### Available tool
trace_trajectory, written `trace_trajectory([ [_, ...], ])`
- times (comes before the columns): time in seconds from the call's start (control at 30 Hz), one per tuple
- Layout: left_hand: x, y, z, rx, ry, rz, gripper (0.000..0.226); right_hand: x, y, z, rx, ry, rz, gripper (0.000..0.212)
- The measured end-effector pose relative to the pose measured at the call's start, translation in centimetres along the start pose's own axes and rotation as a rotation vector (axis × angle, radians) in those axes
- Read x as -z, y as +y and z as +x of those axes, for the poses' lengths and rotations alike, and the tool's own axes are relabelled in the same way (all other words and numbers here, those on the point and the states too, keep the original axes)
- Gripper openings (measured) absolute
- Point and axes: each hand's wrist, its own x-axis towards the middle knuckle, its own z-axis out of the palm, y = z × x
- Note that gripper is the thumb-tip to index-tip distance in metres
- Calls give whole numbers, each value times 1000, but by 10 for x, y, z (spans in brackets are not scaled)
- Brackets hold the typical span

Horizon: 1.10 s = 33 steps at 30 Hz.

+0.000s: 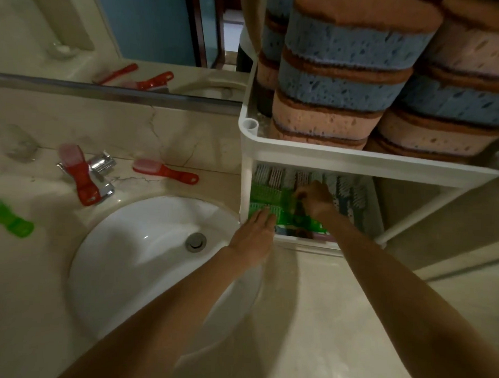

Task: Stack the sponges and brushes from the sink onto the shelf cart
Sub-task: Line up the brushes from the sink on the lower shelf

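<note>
Two tiers of a white plastic shelf cart [315, 157] show in the head view; it stands just beside the right rim of the white oval sink basin [119, 254].

Top tier: stacked oval foam sponges [344, 78], blue and pink, each with a brown scouring layer. Several columns are packed close, and the tallest run out of the top of the frame.

Lower tier: a row of scrubbing brushes [352, 193] with pale and dark bristles fills the back and right. Two more lie at the left front: a farther green plastic brush [266, 194] and a nearer green plastic brush [298, 223].

Left hand [255, 232]: fingers straight and together, lying flat on the nearer green plastic brush at the tray's front left corner, gripping nothing.

Right hand [316, 199]: fingers curled on the handle end of the farther green plastic brush; the knuckles hide the exact hold.

Beige marble counter [322, 320], items outside the cart:
- a red-handled brush with pink bristles [77, 175], leaning on the chrome tap [102, 171];
- a second red-handled brush [166, 172], lying flat behind the basin;
- a green brush [9, 218], blurred, near the left edge.

The wall mirror [152, 27] reflects both red brushes.

Edges and room: both forearms enter the gap between the upper tray and the lower tray's front rim. The left hand is close to the cart's left front post. Bare counter lies before the cart, between the forearms.
</note>
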Motion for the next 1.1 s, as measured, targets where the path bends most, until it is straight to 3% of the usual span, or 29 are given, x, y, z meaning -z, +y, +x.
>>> trace_trajectory([
  [0.3,-1,-2,-3,10,-27,-74,56,-14,7,-15,168,23,0,41],
  [0.43,-2,-1,-9,18,-7,-157,57,-18,5,-32,250,258,111,33],
  [0.7,10,-13,-71,135,409,-431,35,-49,-17,-97,342,526,377,26],
  [0.8,15,-35,-106,210,630,-472,43,-71,-30,-121,413,634,428,24],
  [0.97,26,-85,-137,414,809,-502,26,-99,-74,-151,699,539,371,20],
  [1.1,48,-126,-135,498,824,-552,28,-107,-127,-146,723,435,327,27],
])
